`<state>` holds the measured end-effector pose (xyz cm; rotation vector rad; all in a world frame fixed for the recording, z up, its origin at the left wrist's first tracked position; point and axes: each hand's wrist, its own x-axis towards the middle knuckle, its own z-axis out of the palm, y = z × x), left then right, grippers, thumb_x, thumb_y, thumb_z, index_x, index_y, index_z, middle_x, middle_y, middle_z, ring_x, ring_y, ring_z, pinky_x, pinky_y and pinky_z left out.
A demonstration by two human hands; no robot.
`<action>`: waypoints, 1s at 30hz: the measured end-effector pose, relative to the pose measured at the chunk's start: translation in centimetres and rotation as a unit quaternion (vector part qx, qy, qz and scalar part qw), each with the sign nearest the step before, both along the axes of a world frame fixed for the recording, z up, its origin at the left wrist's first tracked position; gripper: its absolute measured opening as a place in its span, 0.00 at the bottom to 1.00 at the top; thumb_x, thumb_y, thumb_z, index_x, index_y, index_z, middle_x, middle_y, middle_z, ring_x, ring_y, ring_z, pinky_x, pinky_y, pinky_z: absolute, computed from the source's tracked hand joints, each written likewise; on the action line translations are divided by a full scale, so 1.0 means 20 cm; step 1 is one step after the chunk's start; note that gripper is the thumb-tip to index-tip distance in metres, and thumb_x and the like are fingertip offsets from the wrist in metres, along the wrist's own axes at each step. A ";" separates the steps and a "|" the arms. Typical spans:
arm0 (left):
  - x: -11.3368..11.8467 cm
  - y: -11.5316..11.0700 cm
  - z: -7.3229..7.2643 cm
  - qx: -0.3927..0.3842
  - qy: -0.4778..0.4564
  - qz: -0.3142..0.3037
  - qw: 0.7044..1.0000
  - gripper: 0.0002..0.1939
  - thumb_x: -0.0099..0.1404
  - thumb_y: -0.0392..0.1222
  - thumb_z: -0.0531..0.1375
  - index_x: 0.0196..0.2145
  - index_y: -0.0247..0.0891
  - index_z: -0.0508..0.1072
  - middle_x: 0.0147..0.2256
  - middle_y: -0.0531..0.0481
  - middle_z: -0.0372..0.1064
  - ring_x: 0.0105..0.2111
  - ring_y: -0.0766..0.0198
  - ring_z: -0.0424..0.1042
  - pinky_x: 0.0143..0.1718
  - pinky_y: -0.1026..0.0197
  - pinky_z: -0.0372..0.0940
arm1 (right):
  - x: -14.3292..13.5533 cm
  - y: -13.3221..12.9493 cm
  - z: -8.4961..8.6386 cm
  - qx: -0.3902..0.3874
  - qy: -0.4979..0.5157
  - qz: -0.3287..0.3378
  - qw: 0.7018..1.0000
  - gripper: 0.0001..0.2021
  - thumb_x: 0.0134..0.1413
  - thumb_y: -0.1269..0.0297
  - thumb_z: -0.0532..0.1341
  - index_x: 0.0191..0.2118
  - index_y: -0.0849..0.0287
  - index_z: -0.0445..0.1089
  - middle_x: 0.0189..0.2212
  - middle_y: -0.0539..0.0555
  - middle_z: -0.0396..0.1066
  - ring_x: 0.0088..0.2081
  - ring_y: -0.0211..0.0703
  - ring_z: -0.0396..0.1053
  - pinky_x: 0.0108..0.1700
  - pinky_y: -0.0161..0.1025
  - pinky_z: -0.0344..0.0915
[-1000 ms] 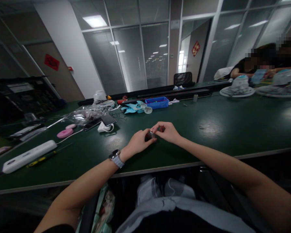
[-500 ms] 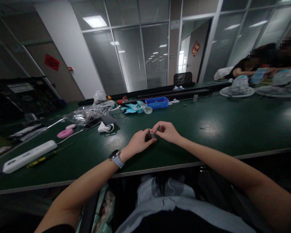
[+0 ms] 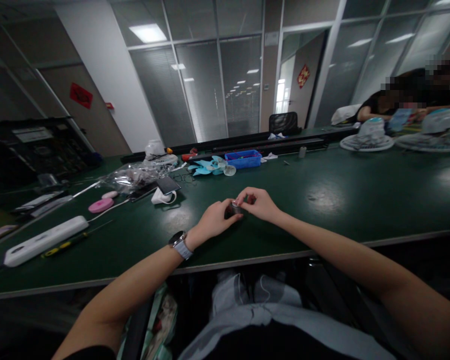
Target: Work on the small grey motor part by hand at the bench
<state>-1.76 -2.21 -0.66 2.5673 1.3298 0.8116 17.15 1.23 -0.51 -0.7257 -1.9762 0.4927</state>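
On the green tabletop, near its front edge, a small grey cylinder stands between my hands, mostly covered by fingers. My left hand, with a watch on its wrist, is closed around the cylinder's left side, thumb in front. From the right, my right hand pinches at the cylinder's top edge with thumb and forefinger. Its other fingers are curled. Whether a smaller part sits in that pinch is too small to see.
To the left lie a white power strip, a yellow-handled screwdriver, a pink disc and a white charger. Behind are light-blue fan blades and a blue tray. Fan parts and co-workers are at far right.
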 end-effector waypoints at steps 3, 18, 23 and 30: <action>0.00 0.00 0.00 -0.001 -0.001 0.001 1.000 0.18 0.63 0.52 0.60 0.47 0.40 0.69 0.36 0.48 0.74 0.36 0.57 0.73 0.36 0.59 0.66 | 0.00 0.00 0.00 -0.002 -0.002 0.000 1.000 0.02 0.49 0.70 0.63 0.28 0.60 0.73 0.30 0.51 0.74 0.24 0.33 0.64 0.26 0.32 0.58; 0.00 0.00 0.00 0.002 -0.010 -0.009 1.000 0.20 0.63 0.50 0.60 0.50 0.42 0.66 0.37 0.49 0.74 0.36 0.58 0.74 0.37 0.58 0.66 | 0.00 0.02 -0.02 -0.004 0.003 0.005 1.000 0.02 0.49 0.70 0.63 0.28 0.59 0.73 0.31 0.51 0.74 0.25 0.34 0.64 0.26 0.33 0.57; 0.00 0.00 0.00 0.000 -0.009 -0.010 1.000 0.19 0.64 0.51 0.60 0.50 0.42 0.66 0.37 0.49 0.74 0.36 0.58 0.73 0.36 0.59 0.65 | 0.01 0.01 -0.01 -0.006 0.001 0.010 1.000 0.02 0.49 0.71 0.62 0.28 0.59 0.72 0.31 0.51 0.74 0.23 0.33 0.63 0.25 0.33 0.57; 0.00 0.00 0.00 0.016 -0.003 -0.002 1.000 0.20 0.63 0.51 0.60 0.50 0.42 0.66 0.39 0.48 0.74 0.37 0.57 0.73 0.37 0.58 0.65 | 0.01 0.01 -0.02 0.002 -0.001 0.008 1.000 0.02 0.49 0.72 0.62 0.29 0.60 0.72 0.30 0.50 0.74 0.24 0.33 0.63 0.26 0.32 0.58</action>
